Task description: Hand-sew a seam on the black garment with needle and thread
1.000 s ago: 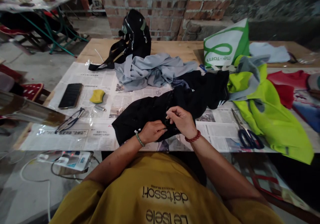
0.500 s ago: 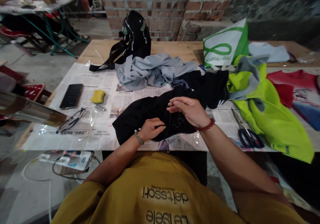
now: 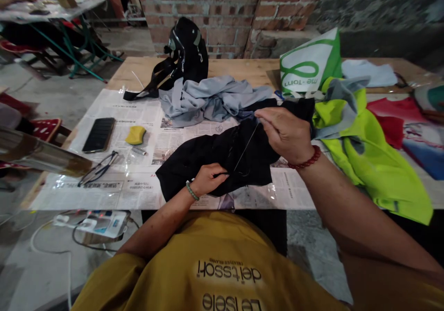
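Observation:
Black cloth [image 3: 194, 156], apparently a garment, lies across the newspaper in front of me. My left hand [image 3: 210, 178] pinches its near edge between thumb and fingers. Above and to the right, my right hand [image 3: 286, 133] is closed, its fingertips pressed together on a thread [image 3: 247, 147]. That thin pale strand runs taut from the cloth, close to my left fingertips, up to my right fingers. Whether a needle is in those fingers I cannot make out. Right behind the black cloth lies a crumpled grey garment [image 3: 215, 98].
Left on the table are a phone [image 3: 99, 134], a yellow sponge [image 3: 135, 135], glasses [image 3: 99, 167] and a tilted bottle [image 3: 41, 151]. A black bag [image 3: 187, 47] and a green-white bag [image 3: 310, 64] stand behind. Neon-yellow clothing [image 3: 378, 163] lies right. A power strip [image 3: 104, 222] sits below the table edge.
My right hand has moved up and to the right, drawing out a longer stretch of thread. My left hand stays put on the cloth. My right forearm now covers the scissors.

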Motion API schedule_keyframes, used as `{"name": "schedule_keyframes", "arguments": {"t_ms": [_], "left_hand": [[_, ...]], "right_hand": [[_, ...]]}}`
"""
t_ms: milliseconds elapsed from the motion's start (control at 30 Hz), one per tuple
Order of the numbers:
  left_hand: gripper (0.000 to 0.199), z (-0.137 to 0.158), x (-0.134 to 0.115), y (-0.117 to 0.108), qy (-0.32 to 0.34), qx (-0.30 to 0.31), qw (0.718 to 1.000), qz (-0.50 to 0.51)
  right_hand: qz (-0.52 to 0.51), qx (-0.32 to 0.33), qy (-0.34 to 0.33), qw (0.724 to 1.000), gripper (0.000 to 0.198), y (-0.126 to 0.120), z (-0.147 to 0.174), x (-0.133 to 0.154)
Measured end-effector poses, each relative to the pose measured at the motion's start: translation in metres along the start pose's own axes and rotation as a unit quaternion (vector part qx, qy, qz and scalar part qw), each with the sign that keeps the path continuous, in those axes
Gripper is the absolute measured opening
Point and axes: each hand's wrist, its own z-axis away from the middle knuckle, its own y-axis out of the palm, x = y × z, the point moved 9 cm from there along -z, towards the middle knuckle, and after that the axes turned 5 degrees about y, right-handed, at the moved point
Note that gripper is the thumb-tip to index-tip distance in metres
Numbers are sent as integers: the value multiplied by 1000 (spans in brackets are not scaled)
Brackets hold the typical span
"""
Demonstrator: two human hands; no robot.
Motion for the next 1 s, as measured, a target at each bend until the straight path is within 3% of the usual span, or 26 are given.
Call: {"name": "schedule_keyframes", "arguments": {"t_ms": [200,533,800,1000], "left_hand": [[14,-1,-2,-1,7,-4,1000,-2],[13,0,-1,-1,8,-9,1000,7],[12,-1,-2,-13,-6,-40,999,33],[12,-2,-4,-19,-15,-46,998,44]], "right_hand": [[82,-56,-30,995,23,-22,-10,-3],[192,-93,-5,977,28,-56,-30,-8],[220,-143,-13,965,32,-97,-42,-1],[243,-140,25,959,34,-114,-50,-11]]}}
